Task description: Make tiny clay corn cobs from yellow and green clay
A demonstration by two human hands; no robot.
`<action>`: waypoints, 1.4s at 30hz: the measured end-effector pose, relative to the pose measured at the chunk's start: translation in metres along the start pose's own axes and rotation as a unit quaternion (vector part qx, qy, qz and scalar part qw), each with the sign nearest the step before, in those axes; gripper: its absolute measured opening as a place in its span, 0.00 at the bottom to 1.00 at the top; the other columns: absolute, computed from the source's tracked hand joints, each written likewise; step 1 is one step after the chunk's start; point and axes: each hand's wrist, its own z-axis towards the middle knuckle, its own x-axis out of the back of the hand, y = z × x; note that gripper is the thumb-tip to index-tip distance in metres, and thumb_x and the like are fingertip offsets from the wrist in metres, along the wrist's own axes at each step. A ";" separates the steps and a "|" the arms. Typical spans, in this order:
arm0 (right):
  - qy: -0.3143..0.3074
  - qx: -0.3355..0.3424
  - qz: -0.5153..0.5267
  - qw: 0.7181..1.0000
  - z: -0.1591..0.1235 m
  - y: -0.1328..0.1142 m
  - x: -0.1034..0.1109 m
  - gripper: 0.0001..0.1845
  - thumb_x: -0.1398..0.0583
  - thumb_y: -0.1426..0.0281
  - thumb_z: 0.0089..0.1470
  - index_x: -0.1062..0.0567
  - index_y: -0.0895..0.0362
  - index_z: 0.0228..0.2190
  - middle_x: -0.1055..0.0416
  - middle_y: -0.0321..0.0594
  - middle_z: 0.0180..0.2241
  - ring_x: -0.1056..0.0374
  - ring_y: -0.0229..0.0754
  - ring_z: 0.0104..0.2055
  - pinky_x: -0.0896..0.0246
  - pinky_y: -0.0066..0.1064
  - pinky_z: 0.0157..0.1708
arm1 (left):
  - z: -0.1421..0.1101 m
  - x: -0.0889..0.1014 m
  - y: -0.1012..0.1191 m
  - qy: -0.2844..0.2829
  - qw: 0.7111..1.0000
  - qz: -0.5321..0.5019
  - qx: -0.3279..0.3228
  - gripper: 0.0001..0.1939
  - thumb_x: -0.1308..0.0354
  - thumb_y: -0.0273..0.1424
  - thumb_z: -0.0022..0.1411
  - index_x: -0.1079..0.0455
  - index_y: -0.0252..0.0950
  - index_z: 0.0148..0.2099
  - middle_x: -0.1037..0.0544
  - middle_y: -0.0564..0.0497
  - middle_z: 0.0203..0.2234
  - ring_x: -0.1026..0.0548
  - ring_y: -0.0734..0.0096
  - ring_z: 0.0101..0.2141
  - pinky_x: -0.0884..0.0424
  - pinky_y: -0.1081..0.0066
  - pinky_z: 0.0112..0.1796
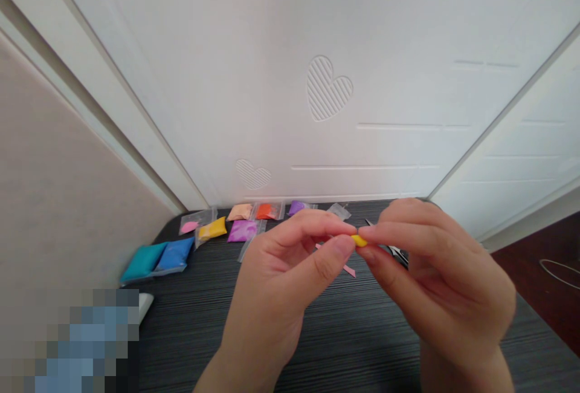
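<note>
Between my two hands is a small lump of yellow modelling clay (359, 240), raised above the dark table. My left hand (294, 266) pinches its left end between thumb and forefinger. From the other side, the thumb and forefinger of my right hand (435, 266) close on the same lump. Behind the fingers lies a pink strip (348, 270), partly hidden by my left hand. A pair of scissors (399, 255) shows in part behind my right hand.
Along the table's (194, 326) back edge lie several clay packets, among them a yellow packet (212, 229), a purple packet (242, 231) and an orange packet (268, 211). Teal (144, 262) and blue packets (174, 255) sit at left. A white panel (217, 78) stands behind.
</note>
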 end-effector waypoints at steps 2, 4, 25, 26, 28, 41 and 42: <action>-0.005 0.004 -0.001 1.000 -0.001 0.000 0.001 0.17 0.40 0.81 0.44 0.26 0.53 0.36 0.31 0.36 0.30 0.36 0.37 0.32 0.37 0.31 0.29 | 0.000 0.000 0.000 0.000 1.000 -0.001 0.005 0.04 0.41 0.25 0.51 0.26 0.37 0.30 0.28 0.53 0.25 0.32 0.77 0.27 0.33 0.79 0.24; -0.013 0.010 0.005 1.000 -0.001 0.000 0.002 0.18 0.40 0.82 0.43 0.26 0.54 0.37 0.31 0.36 0.30 0.36 0.37 0.32 0.38 0.31 0.30 | 0.000 0.000 0.000 -0.004 1.000 0.001 0.008 0.04 0.42 0.26 0.51 0.26 0.38 0.30 0.28 0.53 0.25 0.32 0.77 0.27 0.33 0.79 0.24; -0.012 0.012 0.008 1.000 -0.001 0.003 0.002 0.17 0.40 0.81 0.44 0.27 0.53 0.37 0.31 0.36 0.29 0.36 0.37 0.31 0.38 0.31 0.30 | -0.001 -0.001 0.001 0.011 1.000 0.016 0.005 0.04 0.42 0.25 0.51 0.26 0.38 0.29 0.28 0.52 0.24 0.32 0.76 0.26 0.33 0.77 0.25; -0.011 0.011 0.009 1.000 -0.001 0.003 0.002 0.17 0.40 0.81 0.44 0.26 0.53 0.37 0.31 0.36 0.29 0.36 0.37 0.31 0.38 0.31 0.29 | -0.001 -0.001 0.001 0.012 1.000 0.017 0.005 0.04 0.42 0.25 0.51 0.26 0.38 0.30 0.28 0.52 0.24 0.32 0.76 0.26 0.33 0.77 0.24; -0.011 0.011 0.008 1.000 -0.001 0.003 0.001 0.16 0.40 0.81 0.44 0.26 0.53 0.36 0.31 0.36 0.29 0.36 0.37 0.31 0.38 0.31 0.29 | -0.001 0.000 0.000 0.012 1.000 0.018 0.004 0.04 0.42 0.25 0.50 0.26 0.38 0.29 0.28 0.52 0.24 0.32 0.76 0.26 0.33 0.77 0.24; -0.036 0.007 -0.014 0.999 -0.001 0.008 0.005 0.18 0.39 0.81 0.43 0.27 0.54 0.37 0.30 0.36 0.32 0.35 0.38 0.35 0.38 0.31 0.33 | 0.003 0.006 -0.003 0.013 0.999 0.050 0.007 0.05 0.42 0.26 0.52 0.26 0.38 0.32 0.26 0.54 0.26 0.30 0.77 0.29 0.33 0.77 0.31; -0.036 0.005 -0.022 0.999 -0.001 0.009 0.005 0.17 0.39 0.80 0.43 0.27 0.54 0.37 0.30 0.36 0.32 0.35 0.38 0.35 0.38 0.31 0.34 | 0.005 0.010 -0.002 0.034 0.998 0.055 0.004 0.05 0.41 0.26 0.52 0.26 0.38 0.33 0.25 0.54 0.27 0.29 0.76 0.30 0.33 0.76 0.33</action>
